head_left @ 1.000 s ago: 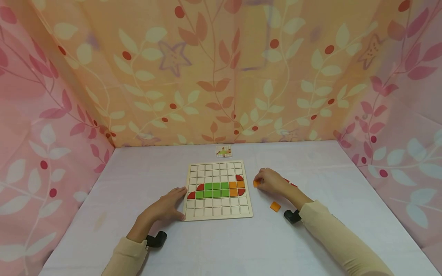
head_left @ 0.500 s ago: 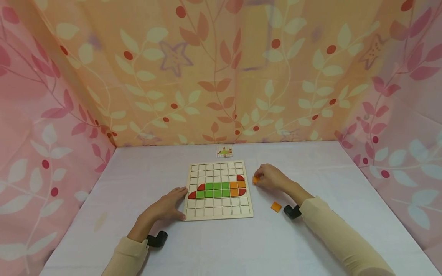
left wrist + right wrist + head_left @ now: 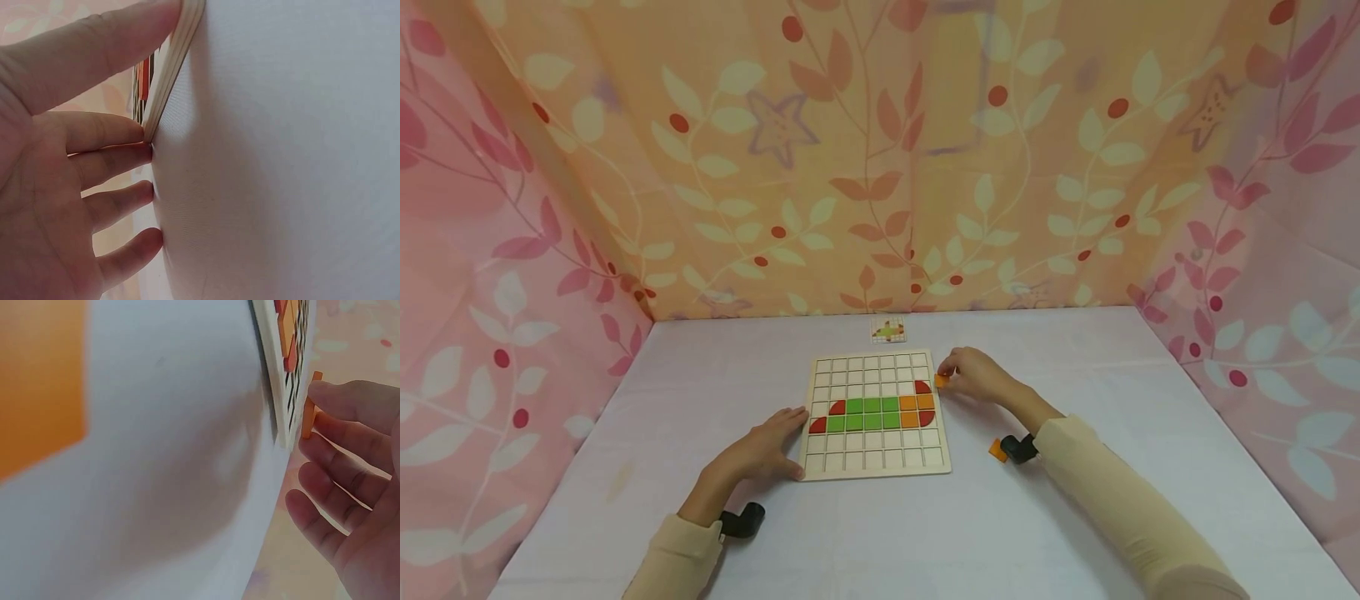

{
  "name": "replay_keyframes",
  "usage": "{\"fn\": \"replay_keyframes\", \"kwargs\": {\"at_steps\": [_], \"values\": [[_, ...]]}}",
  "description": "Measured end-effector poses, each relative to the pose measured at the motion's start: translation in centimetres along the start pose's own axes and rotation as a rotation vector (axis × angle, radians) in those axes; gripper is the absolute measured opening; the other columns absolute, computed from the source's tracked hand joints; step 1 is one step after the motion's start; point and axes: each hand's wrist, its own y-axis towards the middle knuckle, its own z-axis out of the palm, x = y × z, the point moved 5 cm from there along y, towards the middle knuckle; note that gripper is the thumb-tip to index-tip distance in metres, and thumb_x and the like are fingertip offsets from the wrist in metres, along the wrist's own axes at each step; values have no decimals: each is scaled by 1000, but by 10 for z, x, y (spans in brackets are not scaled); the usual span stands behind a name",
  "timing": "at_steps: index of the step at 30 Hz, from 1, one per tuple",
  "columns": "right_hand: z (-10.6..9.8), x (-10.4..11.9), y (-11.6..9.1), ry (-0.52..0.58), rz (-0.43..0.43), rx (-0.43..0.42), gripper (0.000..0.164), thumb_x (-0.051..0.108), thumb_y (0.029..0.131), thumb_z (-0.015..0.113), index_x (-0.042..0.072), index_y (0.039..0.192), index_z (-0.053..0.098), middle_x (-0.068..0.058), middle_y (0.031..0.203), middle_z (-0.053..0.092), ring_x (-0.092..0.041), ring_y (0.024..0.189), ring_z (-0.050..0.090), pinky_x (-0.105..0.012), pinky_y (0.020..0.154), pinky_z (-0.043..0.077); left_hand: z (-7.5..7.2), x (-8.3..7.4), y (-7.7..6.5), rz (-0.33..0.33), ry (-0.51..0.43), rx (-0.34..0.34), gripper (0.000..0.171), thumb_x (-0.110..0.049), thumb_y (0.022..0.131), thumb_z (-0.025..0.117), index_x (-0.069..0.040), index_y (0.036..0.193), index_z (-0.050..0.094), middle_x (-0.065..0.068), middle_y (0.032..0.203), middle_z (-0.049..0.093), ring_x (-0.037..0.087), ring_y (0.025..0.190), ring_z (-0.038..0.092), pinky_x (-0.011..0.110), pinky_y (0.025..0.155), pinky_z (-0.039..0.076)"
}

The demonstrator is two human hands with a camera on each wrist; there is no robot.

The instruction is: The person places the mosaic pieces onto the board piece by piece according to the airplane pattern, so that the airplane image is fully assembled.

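A wooden grid board (image 3: 853,461) lies on the white cloth, with green tiles (image 3: 872,413), orange tiles (image 3: 908,411) and red rounded tiles (image 3: 922,387) set in its cells. Beside its left edge, my left hand (image 3: 765,447) has its fingers spread; in the left wrist view the thumb and fingertips touch the board's edge. At the board's upper right edge my right hand (image 3: 977,375) pinches an orange square tile (image 3: 309,412) between thumb and fingers. The right wrist view has that tile raised off the cloth, tilted on edge.
Another orange tile (image 3: 997,451) lies on the cloth, partly covered by the black wrist camera (image 3: 1018,449) on my right arm. A small pattern card (image 3: 888,330) lies behind the board. Patterned fabric walls (image 3: 880,167) enclose the table at the back and sides.
My right hand has moved left and away from me, carrying the orange tile to the board's edge. The red pieces under the right forearm are out of sight. My left hand stays put.
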Motion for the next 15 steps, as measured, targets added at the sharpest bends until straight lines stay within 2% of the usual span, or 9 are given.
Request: {"fn": "replay_keyframes", "kwargs": {"at_steps": [8, 15], "values": [[4, 17, 18, 10, -85, -26, 18, 18, 84, 73, 5, 97, 76, -5, 86, 66, -18, 81, 57, -33, 79, 48, 0, 0, 0, 2, -8, -4, 94, -17, 70, 86, -5, 150, 37, 12, 159, 32, 39, 149, 21, 61, 116, 23], [14, 28, 35, 17, -52, 6, 20, 17, 83, 74, 7, 100, 76, -4, 89, 66, -17, 82, 56, -33, 81, 50, 1, 2, 0, -2, 0, -7, 93, -16, 70, 85, -5, 149, 38, 12, 158, 33, 39, 149, 22, 61, 116, 24]]}}
